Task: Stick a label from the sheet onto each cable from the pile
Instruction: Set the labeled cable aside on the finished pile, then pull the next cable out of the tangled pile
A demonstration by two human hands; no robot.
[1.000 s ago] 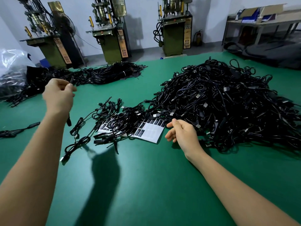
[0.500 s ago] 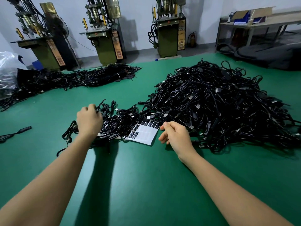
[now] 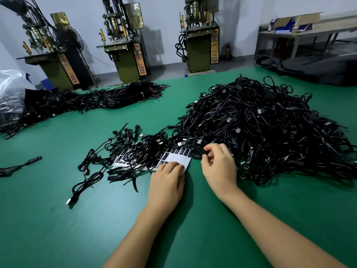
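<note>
On the green desk (image 3: 58, 219) we see one label sheet (image 3: 178, 158) beside one large cable pile (image 3: 270, 128), our left hand (image 3: 166, 182) resting fingers on the sheet's near corner, our right hand (image 3: 220, 167) pinching a cable (image 3: 207, 151) at the pile's edge.

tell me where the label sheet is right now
In the head view the label sheet lies on the green table near centre, partly under loose cables, its near corner under the left hand.

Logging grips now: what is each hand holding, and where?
Right hand pinches a black cable at the pile's near edge. Left hand holds nothing; fingers rest on the label sheet.
</note>
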